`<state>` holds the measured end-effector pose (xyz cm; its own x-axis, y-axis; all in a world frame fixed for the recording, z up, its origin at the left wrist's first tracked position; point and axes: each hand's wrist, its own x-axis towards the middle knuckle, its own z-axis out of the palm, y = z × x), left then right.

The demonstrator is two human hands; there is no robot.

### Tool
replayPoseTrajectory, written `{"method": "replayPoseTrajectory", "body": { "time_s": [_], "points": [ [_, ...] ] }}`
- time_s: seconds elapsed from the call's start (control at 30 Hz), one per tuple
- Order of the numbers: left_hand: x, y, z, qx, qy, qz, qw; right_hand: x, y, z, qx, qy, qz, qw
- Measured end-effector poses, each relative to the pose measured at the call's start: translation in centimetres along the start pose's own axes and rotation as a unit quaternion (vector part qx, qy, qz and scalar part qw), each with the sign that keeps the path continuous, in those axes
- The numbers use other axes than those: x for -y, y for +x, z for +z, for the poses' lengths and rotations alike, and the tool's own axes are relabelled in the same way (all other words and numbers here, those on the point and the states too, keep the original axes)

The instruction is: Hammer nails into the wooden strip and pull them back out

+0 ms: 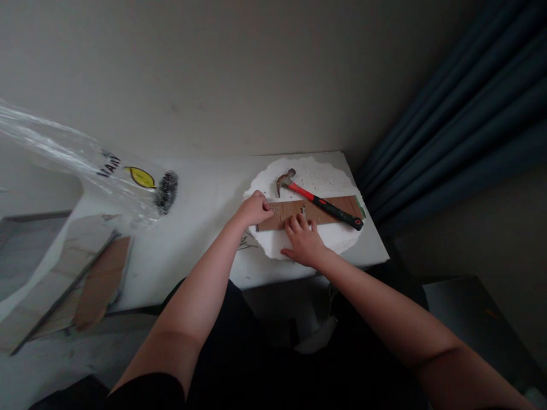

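A brown wooden board [280, 221] lies on a rough-edged white slab [265, 242]. My left hand [255, 209] is at the board's left end, thumb and fingertips pinched together; what sits between them, if anything, is too small to make out. My right hand [305, 244] rests with fingers apart on the board's near edge. Just beyond those fingers a small metallic piece [303, 210] shows on the board. A claw hammer [301, 191] with a red and black handle lies across the slab and board, its head to the far left.
Thin nail-like pieces [247, 243] lie left of the slab on the white table [200, 239]. Clear plastic wrapping [111, 171] hangs at the left, above more wooden boards [105, 279] and a dark rod [64, 302]. A blue curtain [461, 114] borders the right side.
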<state>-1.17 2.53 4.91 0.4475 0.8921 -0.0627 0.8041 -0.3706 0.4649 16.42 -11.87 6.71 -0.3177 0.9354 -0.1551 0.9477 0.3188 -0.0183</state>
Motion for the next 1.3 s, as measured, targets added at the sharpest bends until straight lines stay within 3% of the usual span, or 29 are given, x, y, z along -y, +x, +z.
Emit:
{"method": "replayPoseTrajectory", "body": {
  "time_s": [0.93,1.13,1.3],
  "points": [
    [0.6,0.4,0.1,-0.001,-0.028,-0.002,1.000,0.0,0.1,-0.1,0.005,-0.002,-0.001,1.000],
    [1.0,-0.4,-0.6,0.014,-0.008,0.064,0.998,0.0,0.0,-0.1,0.005,0.001,0.000,1.000],
    [-0.1,-1.2,-1.6,0.018,0.111,0.121,0.986,0.0,0.0,-0.2,0.004,0.001,0.001,1.000]
  ]
}}
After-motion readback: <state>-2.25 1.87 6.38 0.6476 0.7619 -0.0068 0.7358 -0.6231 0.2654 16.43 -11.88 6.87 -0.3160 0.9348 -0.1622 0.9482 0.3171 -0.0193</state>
